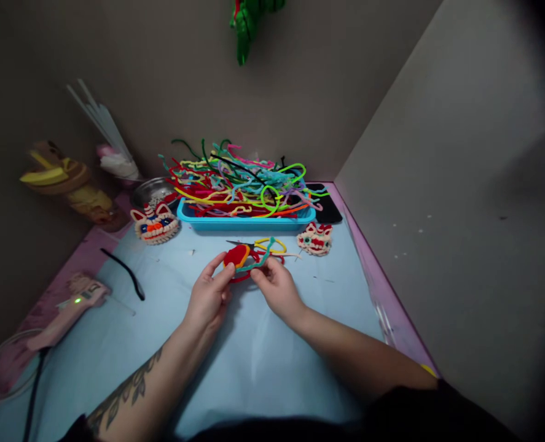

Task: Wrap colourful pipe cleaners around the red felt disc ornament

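Observation:
My left hand (210, 291) pinches a rounded red pipe-cleaner piece (236, 255) with an orange border, thumb on its lower edge. A teal pipe cleaner (263, 260) runs from that piece to my right hand (279, 288), whose fingers are closed on it; its free tip points up. Just behind the hands lie scissors (279, 247) with yellow handle loops and dark blades, partly covered by the red piece. Some red strands (241, 280) show below and behind the piece; whether they belong to it I cannot tell.
A blue tray (249, 226) heaped with colourful pipe cleaners stands behind. Two lion-head pieces (156, 224) (316, 240) flank it. A metal bowl (150, 189) and a dark phone (330, 210) are nearby. At left lie a pink glue gun (72, 307) with its cord and a black strand (125, 267).

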{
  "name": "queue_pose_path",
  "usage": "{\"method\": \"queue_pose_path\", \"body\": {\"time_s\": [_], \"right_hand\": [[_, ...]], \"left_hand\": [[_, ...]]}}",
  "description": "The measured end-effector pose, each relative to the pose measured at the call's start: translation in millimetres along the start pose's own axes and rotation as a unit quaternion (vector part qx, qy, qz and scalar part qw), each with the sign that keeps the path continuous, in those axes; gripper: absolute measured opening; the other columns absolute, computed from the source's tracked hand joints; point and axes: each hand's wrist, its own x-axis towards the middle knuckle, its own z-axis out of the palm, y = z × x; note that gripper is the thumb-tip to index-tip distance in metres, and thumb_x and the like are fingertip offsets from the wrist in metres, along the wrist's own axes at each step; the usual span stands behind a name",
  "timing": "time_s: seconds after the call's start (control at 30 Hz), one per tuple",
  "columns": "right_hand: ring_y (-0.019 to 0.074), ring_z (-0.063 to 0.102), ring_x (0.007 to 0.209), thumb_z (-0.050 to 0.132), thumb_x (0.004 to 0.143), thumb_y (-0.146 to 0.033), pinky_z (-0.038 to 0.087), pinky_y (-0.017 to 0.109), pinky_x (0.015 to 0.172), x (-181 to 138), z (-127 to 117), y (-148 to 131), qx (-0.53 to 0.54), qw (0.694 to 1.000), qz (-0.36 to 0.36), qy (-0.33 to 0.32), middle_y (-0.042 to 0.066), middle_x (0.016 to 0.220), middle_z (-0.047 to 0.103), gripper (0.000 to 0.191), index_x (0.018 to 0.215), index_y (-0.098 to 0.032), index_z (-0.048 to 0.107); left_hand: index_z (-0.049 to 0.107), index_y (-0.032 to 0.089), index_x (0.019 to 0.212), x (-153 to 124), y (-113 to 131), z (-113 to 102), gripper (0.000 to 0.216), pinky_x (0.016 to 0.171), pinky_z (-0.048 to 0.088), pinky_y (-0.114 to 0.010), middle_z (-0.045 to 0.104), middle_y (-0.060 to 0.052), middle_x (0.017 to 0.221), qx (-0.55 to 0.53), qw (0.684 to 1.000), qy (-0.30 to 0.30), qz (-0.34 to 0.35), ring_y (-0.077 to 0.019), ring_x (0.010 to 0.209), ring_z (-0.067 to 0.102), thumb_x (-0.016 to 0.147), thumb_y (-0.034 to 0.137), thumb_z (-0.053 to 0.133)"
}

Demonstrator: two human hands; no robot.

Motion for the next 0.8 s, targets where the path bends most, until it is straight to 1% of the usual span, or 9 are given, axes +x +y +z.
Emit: {"method": "queue_pose_path", "body": {"time_s": [0.07, 0.17, 0.23, 0.33, 0.4, 0.53, 0.67, 0.73, 0.8], "right_hand": [[0.0137, 0.054, 0.066, 0.062, 0.076, -0.035, 0.045, 0.026, 0.061, 1.9, -0.8, -1.3, 0.048, 0.999, 0.013, 0.005, -0.002, 0.072, 0.056, 0.020, 0.080, -0.022, 0.049], [0.0136, 0.055, 0.069, 0.065, 0.073, -0.036, 0.047, 0.027, 0.064, 3.6, -2.3, -3.8, 0.099, 0.995, 0.013, -0.011, -0.001, 0.080, 0.058, 0.024, 0.088, -0.022, 0.052], [0.0152, 0.056, 0.075, 0.066, 0.073, -0.036, 0.048, 0.030, 0.070, 4.3, -4.0, -5.2, 0.077, 0.997, -0.002, -0.011, 0.002, 0.087, 0.059, 0.022, 0.088, -0.022, 0.058], [0.0186, 0.055, 0.087, 0.066, 0.075, -0.036, 0.048, 0.034, 0.082, 5.8, -7.2, -5.5, -0.001, 0.999, -0.041, 0.023, 0.004, 0.089, 0.057, 0.016, 0.081, -0.022, 0.065], [0.0205, 0.054, 0.096, 0.065, 0.076, -0.036, 0.045, 0.037, 0.090, 7.2, -8.9, -4.5, -0.024, 0.997, -0.059, 0.044, 0.005, 0.092, 0.057, 0.014, 0.078, -0.022, 0.067], [0.0234, 0.049, 0.115, 0.065, 0.076, -0.036, 0.037, 0.041, 0.103, 9.0, -9.2, -1.9, -0.020, 0.998, -0.048, 0.043, 0.008, 0.114, 0.055, 0.015, 0.076, -0.021, 0.067], [0.0240, 0.045, 0.123, 0.063, 0.078, -0.036, 0.031, 0.043, 0.108, 8.1, -7.4, -1.1, -0.010, 0.999, -0.048, 0.021, 0.009, 0.124, 0.053, 0.016, 0.078, -0.021, 0.067], [0.0244, 0.046, 0.124, 0.065, 0.076, -0.037, 0.031, 0.044, 0.109, 7.2, -6.1, -0.8, 0.002, 0.999, -0.045, 0.012, 0.009, 0.127, 0.052, 0.016, 0.078, -0.021, 0.067], [0.0249, 0.048, 0.123, 0.068, 0.074, -0.038, 0.034, 0.044, 0.107, 7.3, -4.7, -0.2, 0.019, 0.999, -0.037, 0.009, 0.010, 0.129, 0.051, 0.018, 0.076, -0.020, 0.068]], "left_hand": [[0.051, 0.017, 0.122, 1.1, 0.1, -1.3, 0.074, 0.034, 0.019, -0.015, 0.056, 0.007, 0.055, 0.011, 1.000, 0.004, 0.017, 0.0008, 0.033, 0.027, 0.057, 0.034, 0.083], [0.052, 0.017, 0.121, 0.9, -0.6, -1.7, 0.072, 0.034, 0.018, -0.015, 0.056, 0.007, 0.054, 0.031, 0.999, -0.003, 0.029, 0.0000, 0.033, 0.028, 0.058, 0.035, 0.082], [0.053, 0.016, 0.120, -0.2, -1.1, -0.8, 0.071, 0.034, 0.017, -0.016, 0.056, 0.007, 0.053, 0.048, 0.998, -0.011, 0.035, -0.0004, 0.033, 0.029, 0.059, 0.036, 0.082], [0.054, 0.016, 0.118, -2.3, -1.3, 1.1, 0.068, 0.035, 0.017, -0.016, 0.054, 0.008, 0.050, 0.070, 0.996, -0.027, 0.041, -0.0010, 0.034, 0.029, 0.059, 0.037, 0.082], [0.055, 0.016, 0.117, -3.6, -1.0, 1.9, 0.067, 0.036, 0.018, -0.016, 0.054, 0.008, 0.051, 0.076, 0.996, -0.037, 0.042, -0.0011, 0.035, 0.029, 0.059, 0.036, 0.082], [0.055, 0.015, 0.117, -4.5, -0.1, 2.4, 0.072, 0.036, 0.020, -0.016, 0.059, 0.006, 0.056, 0.083, 0.995, -0.042, 0.039, -0.0013, 0.036, 0.032, 0.055, 0.034, 0.084], [0.052, 0.014, 0.120, -3.6, -1.9, 5.1, 0.077, 0.036, 0.023, -0.015, 0.064, 0.002, 0.065, 0.103, 0.993, -0.036, 0.045, -0.0020, 0.039, 0.037, 0.052, 0.032, 0.085], [0.053, 0.013, 0.120, -4.0, -2.3, 7.3, 0.075, 0.036, 0.024, -0.015, 0.063, 0.003, 0.064, 0.119, 0.991, -0.027, 0.059, -0.0022, 0.039, 0.037, 0.054, 0.033, 0.083], [0.053, 0.013, 0.119, -6.5, 0.8, 8.3, 0.073, 0.036, 0.025, -0.016, 0.062, 0.003, 0.063, 0.141, 0.987, -0.028, 0.073, -0.0026, 0.039, 0.037, 0.056, 0.035, 0.082]]}}
